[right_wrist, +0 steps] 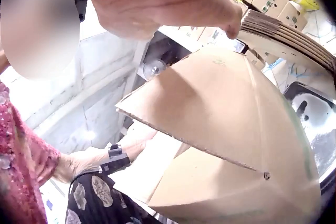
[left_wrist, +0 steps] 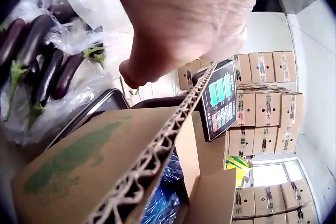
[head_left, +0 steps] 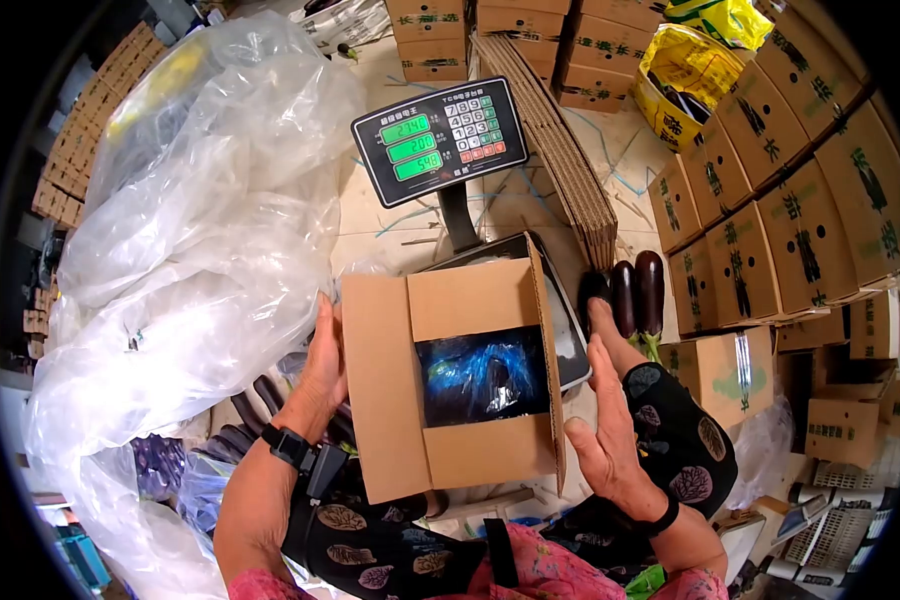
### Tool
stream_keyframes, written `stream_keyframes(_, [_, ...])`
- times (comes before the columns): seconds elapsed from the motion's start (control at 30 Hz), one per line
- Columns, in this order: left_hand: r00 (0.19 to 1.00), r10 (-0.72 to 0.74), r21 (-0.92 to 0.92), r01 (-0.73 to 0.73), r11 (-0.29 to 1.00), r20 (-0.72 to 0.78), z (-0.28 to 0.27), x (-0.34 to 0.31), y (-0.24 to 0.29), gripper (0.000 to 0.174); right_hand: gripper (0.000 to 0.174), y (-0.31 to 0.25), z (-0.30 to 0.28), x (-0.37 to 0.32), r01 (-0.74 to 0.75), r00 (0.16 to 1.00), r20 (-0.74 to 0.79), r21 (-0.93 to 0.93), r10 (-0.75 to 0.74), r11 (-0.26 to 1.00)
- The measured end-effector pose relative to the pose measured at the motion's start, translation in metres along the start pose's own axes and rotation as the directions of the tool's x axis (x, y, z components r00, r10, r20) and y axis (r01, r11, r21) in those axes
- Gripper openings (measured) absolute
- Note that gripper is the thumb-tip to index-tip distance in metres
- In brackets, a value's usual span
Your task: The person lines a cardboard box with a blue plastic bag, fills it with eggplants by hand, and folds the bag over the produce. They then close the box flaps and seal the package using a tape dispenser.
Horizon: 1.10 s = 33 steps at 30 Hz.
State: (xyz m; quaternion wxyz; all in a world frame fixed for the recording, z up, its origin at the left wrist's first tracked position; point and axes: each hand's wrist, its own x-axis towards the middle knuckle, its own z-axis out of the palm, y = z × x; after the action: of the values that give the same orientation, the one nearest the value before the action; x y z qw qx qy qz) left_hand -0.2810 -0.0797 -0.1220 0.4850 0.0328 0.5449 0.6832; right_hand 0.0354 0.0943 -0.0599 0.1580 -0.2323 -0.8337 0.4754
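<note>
An opened cardboard box [head_left: 385,385] sits over the platform of a digital scale [head_left: 572,345], its flaps raised. Inside lies a dark bundle under shiny clear plastic [head_left: 482,376], tinted blue by reflections. My left hand [head_left: 322,358] is at the outer side of the left flap with its fingers extended; in the left wrist view that hand [left_wrist: 181,22] is above the flap's corrugated edge. Just right of the box, my right hand [head_left: 610,440] is held with straight fingers and the thumb apart. The right wrist view shows this hand [right_wrist: 152,1] above a raised flap [right_wrist: 205,103].
The scale's lit display [head_left: 440,140] stands behind the box. Flattened cardboard [head_left: 560,150] leans beyond it. Loose eggplants [head_left: 649,290] lie by the person's foot. Stacked cartons [head_left: 800,230] line the right; a large heap of clear plastic sheeting [head_left: 200,230] fills the left.
</note>
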Motion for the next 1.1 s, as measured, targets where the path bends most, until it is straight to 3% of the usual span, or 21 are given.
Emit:
stream_keyframes(0.1, [0.999,-0.006,-0.021,0.005,1.0,-0.053,0.001,0.004,0.0,0.072,0.088,0.002,-0.004,-0.002,-0.082,0.993,0.087,-0.004,0.083,0.997])
stream_keyframes(0.2, [0.959,0.203,0.111,-0.183,0.977,-0.198,0.014,0.001,0.009,0.074,0.088,0.003,-0.001,-0.005,-0.138,0.978,0.164,0.055,0.127,0.989])
stream_keyframes(0.23, [0.945,0.293,0.279,-0.245,0.928,-0.144,0.019,-0.004,0.015,0.078,0.088,0.001,0.0,-0.004,-0.128,0.976,0.182,0.053,0.116,0.99])
stream_keyframes(0.3, [0.899,0.437,0.574,-0.365,0.733,0.013,0.032,-0.018,0.032,0.09,0.095,-0.003,0.003,-0.001,-0.112,0.974,0.206,0.076,0.095,0.991])
stream_keyframes(0.4, [0.798,0.519,0.829,-0.492,0.265,0.307,0.049,-0.033,0.046,0.113,0.1,0.0,0.01,-0.002,-0.114,0.975,0.198,0.052,0.102,0.992])
stream_keyframes(0.5, [0.762,0.298,0.817,-0.554,-0.157,0.574,0.069,-0.036,0.032,0.132,0.102,0.004,0.011,-0.003,-0.097,0.977,0.195,0.052,0.085,0.994])
stream_keyframes(0.63, [0.76,0.06,0.751,-0.623,-0.222,0.648,0.086,-0.037,0.007,0.14,0.102,0.001,0.011,-0.002,-0.119,0.975,0.194,0.057,0.106,0.991])
stream_keyframes(0.83, [0.777,-0.045,0.732,-0.609,-0.307,0.628,0.091,-0.035,-0.005,0.141,0.101,0.001,0.011,-0.004,-0.132,0.974,0.195,0.069,0.117,0.989])
stream_keyframes(0.93, [0.796,-0.12,0.753,-0.601,-0.267,0.593,0.089,-0.033,-0.019,0.137,0.098,0.0,0.011,-0.003,-0.12,0.975,0.195,0.076,0.103,0.99])
stream_keyframes(1.1, [0.794,-0.137,0.736,-0.602,-0.308,0.592,0.085,-0.027,-0.028,0.142,0.093,0.004,0.013,-0.005,-0.113,0.978,0.184,0.075,0.097,0.991])
